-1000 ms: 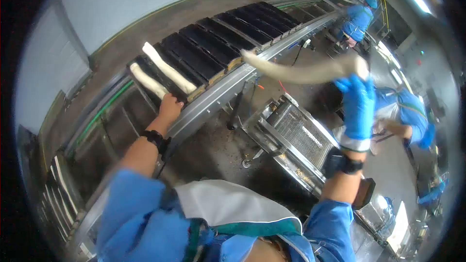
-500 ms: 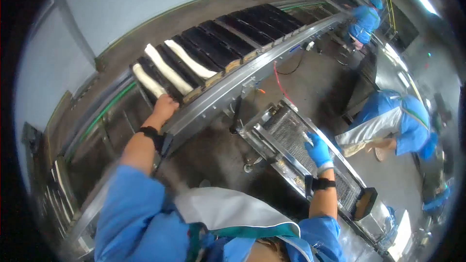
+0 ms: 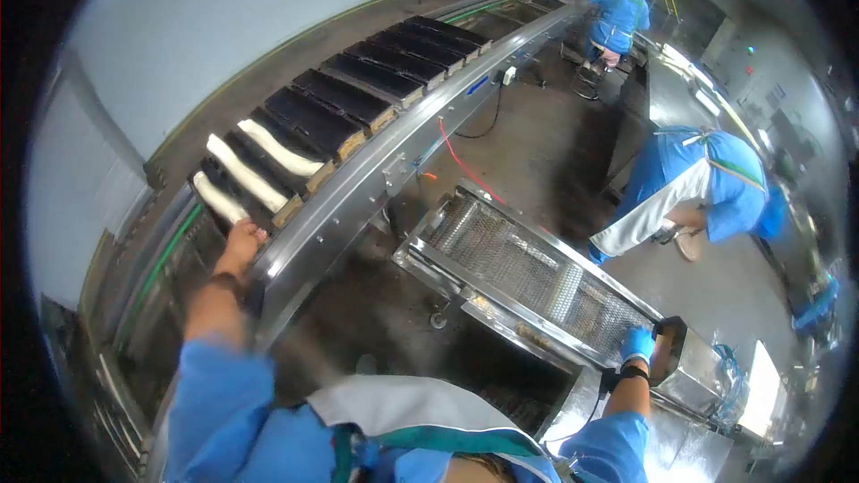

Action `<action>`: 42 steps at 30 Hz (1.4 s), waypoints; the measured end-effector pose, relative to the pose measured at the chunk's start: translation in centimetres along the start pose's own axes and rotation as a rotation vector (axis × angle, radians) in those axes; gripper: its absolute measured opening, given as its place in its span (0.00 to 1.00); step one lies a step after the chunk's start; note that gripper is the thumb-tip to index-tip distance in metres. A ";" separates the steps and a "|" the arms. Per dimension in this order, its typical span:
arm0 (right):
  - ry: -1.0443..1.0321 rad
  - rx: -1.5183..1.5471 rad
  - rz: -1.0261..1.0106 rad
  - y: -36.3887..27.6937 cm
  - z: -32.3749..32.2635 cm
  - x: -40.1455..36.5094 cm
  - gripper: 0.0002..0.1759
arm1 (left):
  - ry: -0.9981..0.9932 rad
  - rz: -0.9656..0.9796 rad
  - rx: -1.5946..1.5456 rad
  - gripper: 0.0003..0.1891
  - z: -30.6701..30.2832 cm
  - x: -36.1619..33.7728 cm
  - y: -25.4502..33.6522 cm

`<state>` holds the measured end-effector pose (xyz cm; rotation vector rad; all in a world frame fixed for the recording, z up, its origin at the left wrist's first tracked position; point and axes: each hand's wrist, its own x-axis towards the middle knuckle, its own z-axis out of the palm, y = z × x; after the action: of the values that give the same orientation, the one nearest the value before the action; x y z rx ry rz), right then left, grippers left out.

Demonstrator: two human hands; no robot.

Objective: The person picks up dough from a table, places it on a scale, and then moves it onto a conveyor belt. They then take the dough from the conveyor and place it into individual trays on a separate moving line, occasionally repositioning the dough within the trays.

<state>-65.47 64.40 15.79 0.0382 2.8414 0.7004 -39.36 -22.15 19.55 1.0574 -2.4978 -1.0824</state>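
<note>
My bare left hand (image 3: pixel 239 245) is closed at the near end of a white, dough-like strip (image 3: pixel 219 198), which lies on the nearest dark slab. Two more white strips lie alongside, including a longer middle strip (image 3: pixel 247 174). In a blue glove, my right hand (image 3: pixel 638 345) is at the near end of the mesh belt (image 3: pixel 537 259), beside a metal box (image 3: pixel 693 365). Its fingers look bunched, and whatever they hold is hidden.
Several dark-topped slabs (image 3: pixel 313 119) with light brown ends line the long conveyor (image 3: pixel 394 174). One co-worker (image 3: pixel 702 183) bends over at the right; another co-worker (image 3: pixel 619 13) stands farther up the line. A red hose (image 3: pixel 463 159) hangs between the conveyors.
My right hand has moved from the middle of the mesh belt to its near end by the metal box. My left hand stays at the strip's end while the view has shifted.
</note>
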 end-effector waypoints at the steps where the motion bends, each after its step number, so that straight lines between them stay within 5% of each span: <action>1: 0.126 -0.039 -0.002 0.1 0.1 -0.8 0.12 | -0.013 0.048 0.108 0.15 -0.2 0.4 -1.4; 3: 0.390 -0.119 -0.011 0.0 -0.5 -1.8 0.11 | -0.023 0.149 0.325 0.21 -0.9 0.6 -2.5; 4: 0.482 -0.122 -0.061 0.2 -0.3 -2.0 0.11 | -0.060 0.041 0.086 0.23 -1.1 0.1 -2.4; 7: 0.094 0.025 0.034 -1.4 -4.2 -3.5 0.11 | -0.049 -0.074 -0.136 0.22 -2.0 -2.0 -0.5; 10: 0.169 0.423 0.320 -1.4 -3.0 -3.8 0.11 | 0.008 0.087 -0.017 0.24 -2.4 -1.8 -5.9; 11: 0.399 0.868 0.494 -2.0 -1.7 -3.7 0.13 | 0.036 0.140 0.041 0.24 -2.5 -1.8 -7.6; 15: 0.477 0.443 0.206 -2.2 -2.3 3.0 0.16 | 0.042 0.064 0.191 0.17 -4.4 -5.8 -4.1; 17: 0.855 0.977 0.047 -4.3 -12.5 0.7 0.21 | 0.132 0.225 0.368 0.14 -4.4 -6.4 -6.2; 18: 0.735 1.387 -0.098 -5.6 -19.6 -2.6 0.25 | 0.152 0.194 0.278 0.13 -4.6 -6.7 -6.5; 19: 0.647 1.450 -0.124 -6.7 -25.4 -5.5 0.25 | 0.127 0.148 0.264 0.13 -5.0 -7.5 -6.0; 22: 0.889 1.810 -0.301 -13.8 -38.7 -14.9 0.22 | 0.142 0.095 0.153 0.17 -5.9 -8.8 -7.2; 25: 0.779 1.932 -0.663 -18.7 -42.5 -15.8 0.19 | 0.098 0.014 0.060 0.20 -6.9 -9.5 -8.9; 26: 0.723 1.949 -0.716 -21.6 -44.1 -17.2 0.19 | -0.055 -0.104 -0.129 0.23 -8.6 -10.2 -6.5; 29: 0.345 2.026 -0.934 -29.7 -47.6 -20.8 0.18 | 0.156 -0.218 0.304 0.26 -9.9 -11.2 -2.5; 32: -0.145 2.068 -1.207 -35.6 -48.2 -23.4 0.20 | 0.424 0.154 0.106 0.27 -9.1 -9.4 -5.4; 35: -0.344 1.957 -1.401 -38.5 -47.7 -26.1 0.23 | 0.370 -0.214 -0.432 0.27 -10.4 -8.6 -2.0; 36: -0.425 1.903 -1.477 -38.5 -47.2 -26.1 0.24 | 0.455 -0.231 -0.429 0.26 -9.6 -6.0 -5.9; 40: -0.451 1.761 -1.426 -36.6 -44.0 -23.8 0.22 | 0.218 0.180 0.450 0.14 -12.3 -3.3 -11.9; 42: -0.274 1.703 -1.217 -35.4 -41.1 -21.6 0.20 | 0.313 0.146 0.648 0.15 -12.6 -2.4 -15.1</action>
<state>-52.26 12.65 39.29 -1.0116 1.7148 -1.6572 -23.93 -34.46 18.00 1.0556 -2.6472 -0.0335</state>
